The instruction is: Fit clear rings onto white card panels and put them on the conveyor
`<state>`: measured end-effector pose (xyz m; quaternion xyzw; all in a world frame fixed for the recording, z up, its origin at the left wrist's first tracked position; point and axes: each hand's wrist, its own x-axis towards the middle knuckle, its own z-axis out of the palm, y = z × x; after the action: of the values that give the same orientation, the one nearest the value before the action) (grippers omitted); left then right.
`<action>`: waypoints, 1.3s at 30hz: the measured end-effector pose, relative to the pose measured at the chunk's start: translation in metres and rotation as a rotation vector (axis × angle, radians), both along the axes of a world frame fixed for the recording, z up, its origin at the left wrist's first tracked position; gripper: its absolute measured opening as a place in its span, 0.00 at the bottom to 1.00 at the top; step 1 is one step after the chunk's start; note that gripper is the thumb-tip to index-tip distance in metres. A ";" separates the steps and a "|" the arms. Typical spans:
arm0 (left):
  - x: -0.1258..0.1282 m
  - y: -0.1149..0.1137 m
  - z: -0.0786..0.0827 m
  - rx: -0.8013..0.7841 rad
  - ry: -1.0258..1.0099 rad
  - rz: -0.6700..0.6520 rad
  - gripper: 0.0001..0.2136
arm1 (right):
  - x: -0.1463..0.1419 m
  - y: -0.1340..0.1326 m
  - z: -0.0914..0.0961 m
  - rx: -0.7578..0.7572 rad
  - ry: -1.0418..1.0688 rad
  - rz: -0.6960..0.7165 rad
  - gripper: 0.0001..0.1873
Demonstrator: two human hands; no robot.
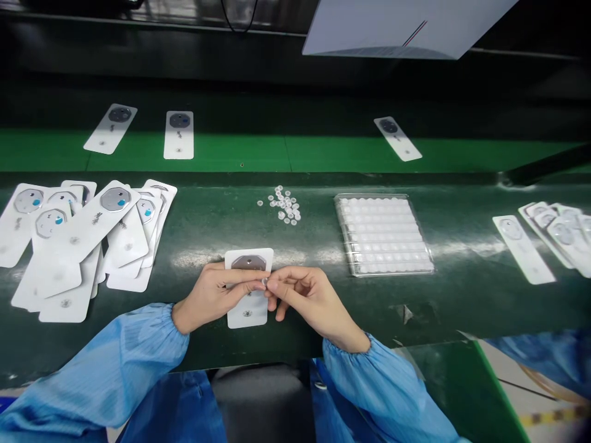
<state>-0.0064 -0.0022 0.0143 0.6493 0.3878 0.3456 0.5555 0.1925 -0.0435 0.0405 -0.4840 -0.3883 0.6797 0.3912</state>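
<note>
My left hand (215,295) lies across a white card (248,315) with a grey octagonal patch (249,263), and its fingers cover the card's middle. My right hand (307,298) comes in from the other side. Its thumb and forefinger pinch a tiny clear round part (265,282) just over the card, where my left fingertips also meet it. Loose clear round parts (284,206) lie in a small scatter beyond my hands.
A fanned pile of similar cards (78,246) lies to the left, and a clear blister tray (383,234) with rows of white pockets to the right. More cards (554,234) lie far right. Several cards (178,135) rest on the green shelf behind.
</note>
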 end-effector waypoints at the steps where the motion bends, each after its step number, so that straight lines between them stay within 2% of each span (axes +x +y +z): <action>1: 0.000 0.000 0.000 -0.014 -0.005 0.006 0.07 | 0.000 0.001 0.001 -0.001 -0.002 0.007 0.17; 5: 0.001 0.000 0.000 0.020 0.004 0.060 0.11 | 0.002 0.003 0.005 0.043 -0.082 -0.009 0.19; 10: 0.003 -0.003 0.001 -0.014 0.014 0.081 0.34 | 0.001 0.009 0.012 0.154 -0.279 -0.031 0.19; 14: 0.004 -0.005 0.002 -0.128 -0.021 0.085 0.42 | -0.003 0.013 0.012 0.198 -0.372 -0.011 0.18; 22: 0.006 -0.005 0.004 -0.171 -0.061 0.091 0.44 | -0.006 0.014 0.004 0.213 -0.423 -0.005 0.18; 27: 0.005 -0.007 -0.003 -0.207 -0.105 0.104 0.49 | -0.009 0.014 0.002 0.216 -0.427 -0.034 0.17; 32: 0.004 -0.007 -0.011 -0.146 -0.066 0.056 0.53 | -0.012 0.013 0.000 0.233 -0.437 -0.066 0.17; 39: 0.003 -0.009 -0.003 -0.164 -0.144 0.078 0.51 | -0.012 0.018 0.000 0.231 -0.455 -0.100 0.17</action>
<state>-0.0032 -0.0111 0.0116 0.5596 0.3991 0.3797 0.6192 0.1809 -0.0251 0.0403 -0.5952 -0.5168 0.4843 0.3795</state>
